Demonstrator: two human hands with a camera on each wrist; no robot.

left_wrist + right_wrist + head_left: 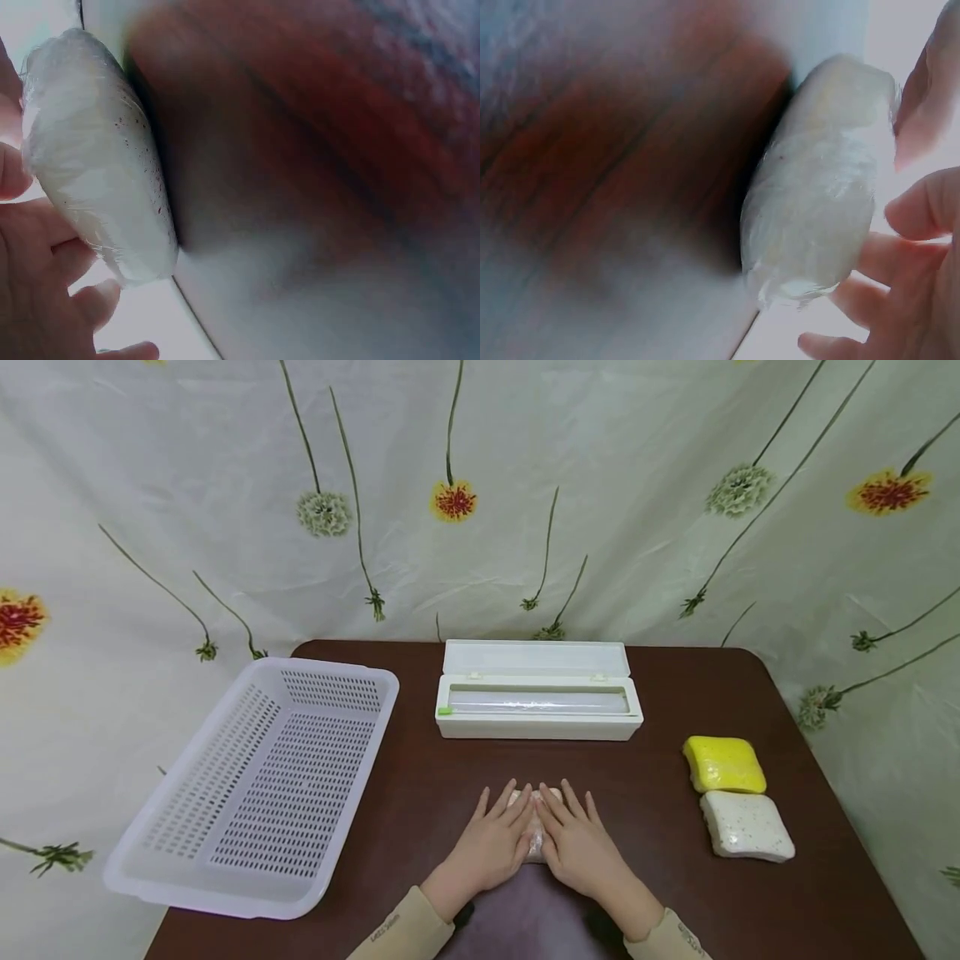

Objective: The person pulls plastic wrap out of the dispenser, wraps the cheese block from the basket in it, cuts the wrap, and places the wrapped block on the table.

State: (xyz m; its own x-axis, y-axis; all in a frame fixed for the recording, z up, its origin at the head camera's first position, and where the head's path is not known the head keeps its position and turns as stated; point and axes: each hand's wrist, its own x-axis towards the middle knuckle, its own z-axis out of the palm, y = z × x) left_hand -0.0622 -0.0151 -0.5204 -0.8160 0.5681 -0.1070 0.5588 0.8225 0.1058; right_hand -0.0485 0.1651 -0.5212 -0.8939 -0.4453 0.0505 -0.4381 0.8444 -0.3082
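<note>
A pale, dark-speckled block wrapped in clear film point(536, 847), shaped like a sponge, lies on the table under both hands. My left hand point(491, 841) rests on its left side with the fingers straight and spread. From the other side my right hand point(583, 847) presses on it the same way, the two sets of fingertips nearly meeting on top. In the left wrist view the film on the block point(101, 165) looks smooth, with specks along one face. Wrinkled film ends show on the block point(817, 187) in the right wrist view.
Behind the hands stands a white cling film dispenser point(536, 727), lid raised, with a roll inside and a green slider. A white perforated basket point(360, 760) sits at the left. Two wrapped blocks, one yellow point(724, 765) and one white speckled point(747, 825), lie at the right.
</note>
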